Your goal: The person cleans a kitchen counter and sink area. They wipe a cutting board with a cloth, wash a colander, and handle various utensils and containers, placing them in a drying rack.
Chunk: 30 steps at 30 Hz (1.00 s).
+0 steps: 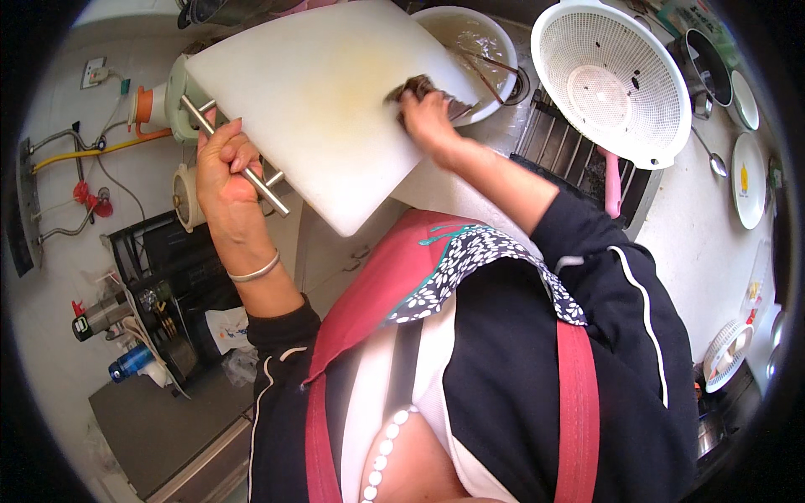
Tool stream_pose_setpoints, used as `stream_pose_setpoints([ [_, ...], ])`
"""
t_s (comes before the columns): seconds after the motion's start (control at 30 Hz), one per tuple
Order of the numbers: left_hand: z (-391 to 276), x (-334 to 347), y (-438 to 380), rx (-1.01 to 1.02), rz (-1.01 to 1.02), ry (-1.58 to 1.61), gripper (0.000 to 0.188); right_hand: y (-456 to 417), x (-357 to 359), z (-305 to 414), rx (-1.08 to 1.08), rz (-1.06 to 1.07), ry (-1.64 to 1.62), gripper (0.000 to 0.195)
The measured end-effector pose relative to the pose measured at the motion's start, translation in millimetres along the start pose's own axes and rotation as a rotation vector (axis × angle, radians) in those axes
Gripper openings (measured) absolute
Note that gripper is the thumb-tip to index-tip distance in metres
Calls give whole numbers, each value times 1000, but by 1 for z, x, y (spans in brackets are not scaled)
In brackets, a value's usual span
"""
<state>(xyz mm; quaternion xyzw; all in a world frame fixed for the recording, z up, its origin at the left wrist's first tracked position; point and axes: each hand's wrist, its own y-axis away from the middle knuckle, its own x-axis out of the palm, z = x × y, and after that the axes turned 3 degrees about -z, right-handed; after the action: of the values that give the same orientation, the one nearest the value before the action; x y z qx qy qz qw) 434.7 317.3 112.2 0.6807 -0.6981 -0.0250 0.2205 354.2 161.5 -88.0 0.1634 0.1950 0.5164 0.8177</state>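
A white plastic cutting board (pixel 314 94) is held up by its metal bar handle (pixel 236 157), and my left hand (pixel 229 157) is closed around that handle at the board's left edge. Against the board's face, near its right side, my right hand (pixel 431 119) presses a dark crumpled cloth (pixel 409 91). Partly behind the board is a white basin (pixel 510 38) of cloudy water, with thin brown sticks (pixel 481 72) leaning in it.
A white colander (pixel 676 100) with dark bits sits right of the basin, over a metal rack (pixel 553 135) and a pink handle (pixel 612 185). A pot (pixel 707 69), a spoon (pixel 717 165) and an oval plate (pixel 748 182) stand farther right. Hoses run along the left wall.
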Motion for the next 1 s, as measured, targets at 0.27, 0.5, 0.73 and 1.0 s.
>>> stream_pose_setpoints([
  [0.27, 12, 11, 2, 101, 6, -74, 46, -171, -17, -116, 346, -285, 13, 62],
  [0.5, 20, 22, 7, 86, 42, -169, 23, -161, 0, -69, 144, -340, 1, 44],
  [0.73, 13, 16, 3, 66, 101, -54, 14, 38, 23, 25, -627, 44, -162, 47],
  [1.0, 6, 21, 4, 61, 150, -98, 11, 35, 31, 84, -904, -26, 138, 44],
])
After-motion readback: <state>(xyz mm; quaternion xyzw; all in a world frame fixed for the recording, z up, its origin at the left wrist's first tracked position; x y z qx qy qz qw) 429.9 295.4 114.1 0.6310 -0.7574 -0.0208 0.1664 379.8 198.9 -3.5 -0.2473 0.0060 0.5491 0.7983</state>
